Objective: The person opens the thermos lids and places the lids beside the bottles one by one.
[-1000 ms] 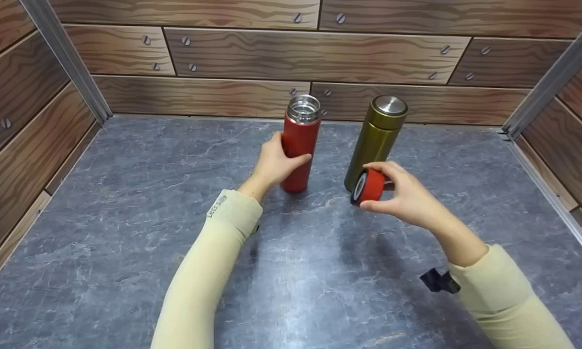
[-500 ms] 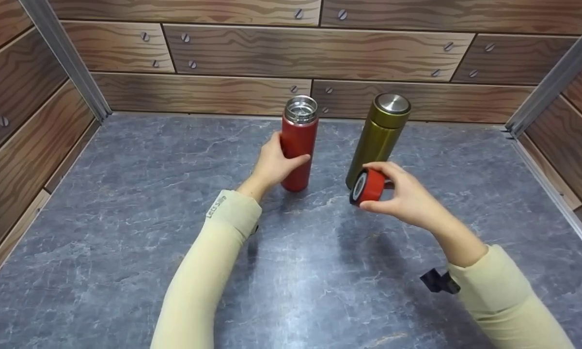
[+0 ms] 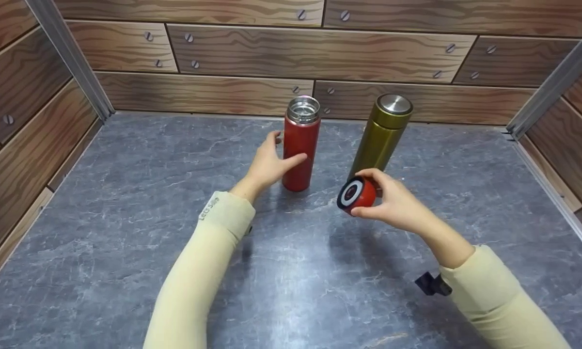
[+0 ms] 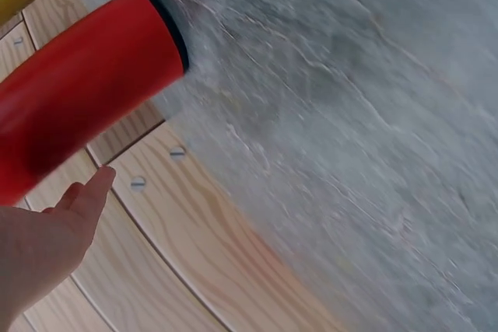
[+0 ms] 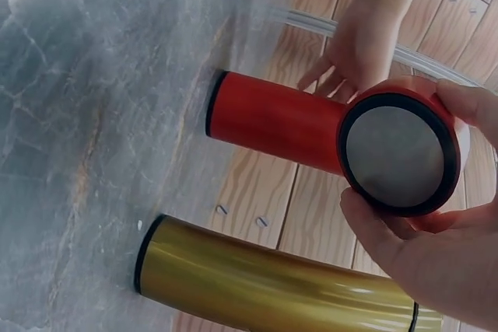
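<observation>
A red thermos flask (image 3: 301, 150) stands upright with its lid off, its steel mouth showing on top. Around its left side my left hand (image 3: 265, 167) is spread, thumb across the front; in the left wrist view a gap shows between the raised fingers (image 4: 92, 196) and the red wall. My right hand (image 3: 395, 206) pinches the red lid (image 3: 367, 195) between thumb and fingers, above the table, its ringed underside turned toward the head camera. In the right wrist view the lid's grey round face (image 5: 395, 159) shows inside a black rim. Behind the lid stands a gold thermos flask (image 3: 380, 138), lid on.
Wood-patterned panels (image 3: 242, 53) close off the back and both sides, with metal corner posts (image 3: 72, 58). The grey marbled tabletop (image 3: 140, 160) runs up to them. The gold flask stands right of the red one, partly hidden by the right hand and lid.
My left hand has loosened its grip on the red flask, fingers spreading away. My right hand has moved slightly down and left, tilting the lid so its underside shows more.
</observation>
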Tool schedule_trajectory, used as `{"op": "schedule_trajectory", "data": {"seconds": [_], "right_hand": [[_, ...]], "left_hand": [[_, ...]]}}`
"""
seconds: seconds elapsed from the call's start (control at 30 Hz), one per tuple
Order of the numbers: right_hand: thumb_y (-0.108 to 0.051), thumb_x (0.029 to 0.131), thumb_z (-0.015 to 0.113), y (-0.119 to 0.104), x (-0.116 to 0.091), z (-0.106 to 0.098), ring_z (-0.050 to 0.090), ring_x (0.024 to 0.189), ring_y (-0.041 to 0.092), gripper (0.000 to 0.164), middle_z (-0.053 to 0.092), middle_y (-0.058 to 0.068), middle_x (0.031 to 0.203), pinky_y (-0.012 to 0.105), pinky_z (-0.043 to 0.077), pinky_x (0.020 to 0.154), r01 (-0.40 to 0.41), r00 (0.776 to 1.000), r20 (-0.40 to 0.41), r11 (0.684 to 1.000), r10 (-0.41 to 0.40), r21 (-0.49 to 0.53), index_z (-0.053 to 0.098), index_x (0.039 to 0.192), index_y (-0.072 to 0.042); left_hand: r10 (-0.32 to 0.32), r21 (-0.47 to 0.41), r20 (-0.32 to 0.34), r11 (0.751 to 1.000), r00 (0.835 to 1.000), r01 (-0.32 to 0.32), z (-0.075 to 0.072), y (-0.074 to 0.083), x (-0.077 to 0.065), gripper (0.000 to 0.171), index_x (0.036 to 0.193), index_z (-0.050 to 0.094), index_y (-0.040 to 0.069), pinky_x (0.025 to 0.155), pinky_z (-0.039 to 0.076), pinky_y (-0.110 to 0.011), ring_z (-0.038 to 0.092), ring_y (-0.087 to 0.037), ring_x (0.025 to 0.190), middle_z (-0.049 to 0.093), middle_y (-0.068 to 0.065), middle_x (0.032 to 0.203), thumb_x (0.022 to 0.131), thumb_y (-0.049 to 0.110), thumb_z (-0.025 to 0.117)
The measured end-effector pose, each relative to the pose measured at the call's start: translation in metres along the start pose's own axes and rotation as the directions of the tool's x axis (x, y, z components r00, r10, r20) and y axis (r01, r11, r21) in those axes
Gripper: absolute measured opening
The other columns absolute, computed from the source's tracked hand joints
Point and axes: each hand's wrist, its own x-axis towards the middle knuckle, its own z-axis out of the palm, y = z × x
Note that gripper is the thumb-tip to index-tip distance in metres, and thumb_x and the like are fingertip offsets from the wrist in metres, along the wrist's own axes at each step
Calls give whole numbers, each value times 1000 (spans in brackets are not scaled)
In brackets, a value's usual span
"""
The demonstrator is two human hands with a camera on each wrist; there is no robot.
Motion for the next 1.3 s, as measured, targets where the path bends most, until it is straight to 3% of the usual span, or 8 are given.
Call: {"op": "schedule_trajectory", "data": {"seconds": [0.23, 0.57, 0.9, 1.07, 1.3], "right_hand": [[-17, 75, 74, 3, 7, 13, 54, 107, 30, 66, 52, 20, 122, 43, 44, 94, 24, 1000, 16, 999, -23, -30, 44, 130, 2], [-14, 71, 75, 9, 18, 32, 57, 104, 26, 60, 61, 17, 112, 39, 46, 89, 80, 993, 87, 997, -78, -21, 49, 123, 0], [-16, 67, 78, 20, 27, 54, 57, 106, 29, 58, 62, 18, 111, 43, 42, 94, 108, 989, 116, 990, -96, -95, 52, 115, 1], [-14, 66, 78, 23, 30, 62, 58, 105, 31, 58, 63, 19, 111, 46, 42, 96, 100, 987, 135, 987, -83, -129, 51, 114, 1], [-14, 65, 79, 25, 30, 67, 58, 107, 36, 58, 61, 23, 115, 50, 41, 97, 81, 985, 166, 985, -55, -155, 48, 113, 0]], "left_hand": [[-22, -15, -36, 1000, 999, 22, -17, -5, -5, 76, 142, 31, 7, 110, 32, -41, 39, -27, 133, 42, -16, 142, 87, 52, 55], [19, -24, -134, 999, 991, -22, -34, -13, -11, 60, 136, 40, 5, 109, 33, -39, 42, -28, 131, 48, -17, 137, 92, 44, 51], [-3, 2, -122, 1000, 993, 4, -40, -18, -17, 59, 134, 41, 5, 108, 34, -39, 42, -27, 130, 48, -15, 137, 93, 47, 46], [1, 11, -133, 1000, 991, 0, -39, -19, -18, 48, 120, 51, 5, 103, 40, -36, 52, -24, 120, 57, -14, 125, 94, 45, 48], [3, 38, -158, 999, 988, 3, -39, -21, -20, 40, 98, 59, 6, 85, 46, -34, 57, -19, 90, 63, -8, 98, 93, 45, 50]]}}
